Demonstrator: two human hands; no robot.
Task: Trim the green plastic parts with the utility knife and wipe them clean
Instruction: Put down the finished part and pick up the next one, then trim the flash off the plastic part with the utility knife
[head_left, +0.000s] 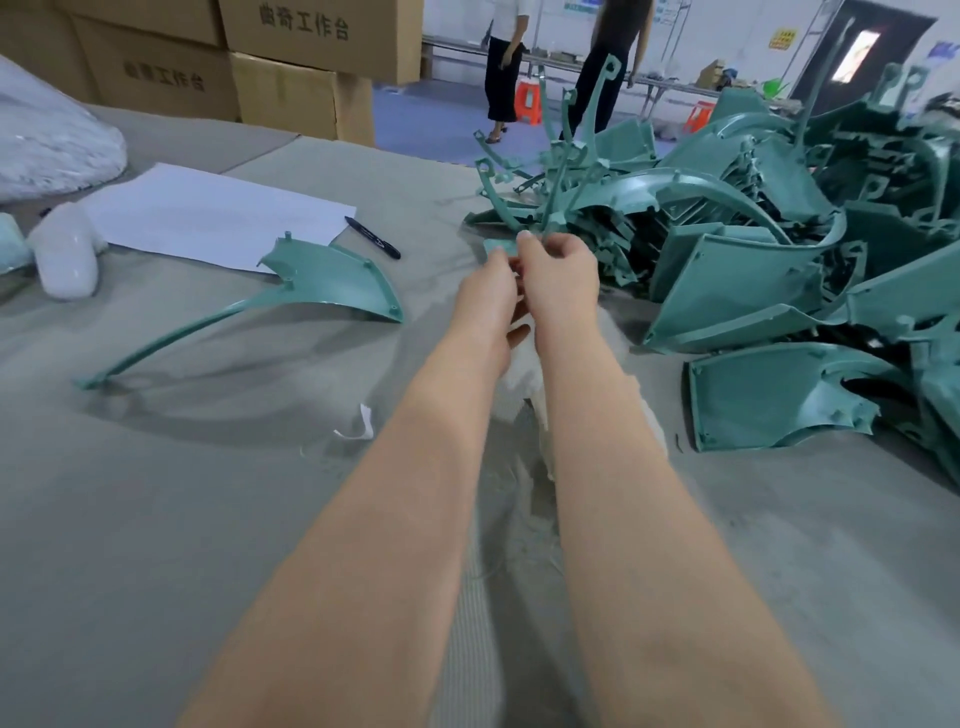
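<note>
On my feed both bare arms reach straight out over the grey table cover (156, 493), and the hands meet at the near edge of the pile of green parts (753, 234), which is heaped on the table's right side. The right hand (558, 270) has its fingers curled, with thumb and fingertip pinching the base of a spindly green part (551, 221) whose thin stems stick up out of the heap. The left hand (488, 296) lies just beside it, back toward me. Its fingertips reach a small flat green piece at the pile's edge, but I cannot tell whether it grips anything. A sliver of red shows between the two hands, too hidden for me to name. A white cloth (530, 358) lies on the table under the forearms, mostly covered by them. Well to the left a curved green part (322, 280) rests alone on the table, its long thin tail pointing toward the near left. Behind it lie a white paper sheet (208, 218) and a black marker (371, 237) — the marker just off the sheet's right corner. Cardboard boxes (291, 88) stand stacked at the far edge, and two people stand beyond on the blue floor.
</note>
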